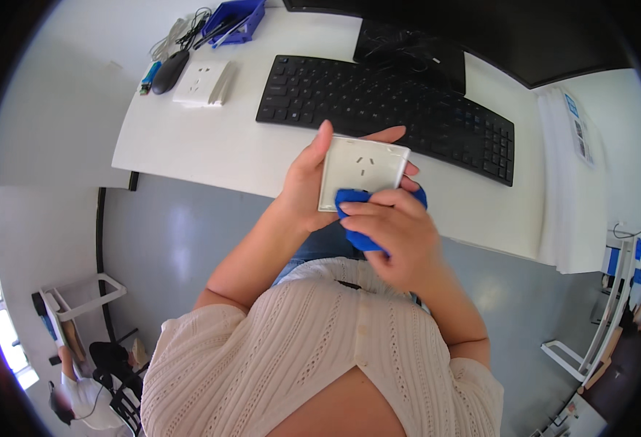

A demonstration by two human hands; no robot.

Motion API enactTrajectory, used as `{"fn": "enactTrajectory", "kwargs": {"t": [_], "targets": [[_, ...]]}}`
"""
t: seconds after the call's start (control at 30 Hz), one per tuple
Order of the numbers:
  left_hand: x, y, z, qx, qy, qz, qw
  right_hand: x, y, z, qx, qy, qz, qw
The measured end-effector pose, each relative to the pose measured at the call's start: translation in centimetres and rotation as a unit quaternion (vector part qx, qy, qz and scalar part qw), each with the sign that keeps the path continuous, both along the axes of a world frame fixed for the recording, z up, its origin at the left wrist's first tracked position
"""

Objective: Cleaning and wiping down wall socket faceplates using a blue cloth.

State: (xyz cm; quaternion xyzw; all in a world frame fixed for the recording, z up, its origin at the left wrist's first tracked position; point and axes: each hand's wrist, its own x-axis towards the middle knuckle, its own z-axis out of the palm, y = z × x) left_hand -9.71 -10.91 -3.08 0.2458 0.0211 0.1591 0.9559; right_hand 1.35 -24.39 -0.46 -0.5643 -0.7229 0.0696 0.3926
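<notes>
My left hand (307, 182) grips a white square wall socket plate (362, 169) by its edges, holding it above the desk's front edge with its face toward me. Pressed against the plate's lower edge is a blue cloth (364, 237) bunched in my right hand (393, 237). Just beyond both hands lies a black keyboard (378, 105) on the white desk (211, 146).
A second white socket plate (204, 81), a black mouse (169, 71), a small blue lighter (147, 76) and a blue bin (236, 18) sit at the desk's far left. A monitor base (411, 47) stands behind the keyboard. Another person (80, 390) sits at lower left.
</notes>
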Motion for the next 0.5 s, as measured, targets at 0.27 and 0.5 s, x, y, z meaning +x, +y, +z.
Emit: {"fn": "enactTrajectory", "kwargs": {"t": [0.27,0.5], "targets": [[0.8,-1.1,1.4,0.045,0.078,0.024,0.996,0.7,1.4,2.5,0.037,0.043,-0.088,0.995],[-0.3,0.3,1.4,0.123,0.089,0.051,0.987,-1.6,1.0,0.0,0.028,0.012,-0.02,0.999]]}}
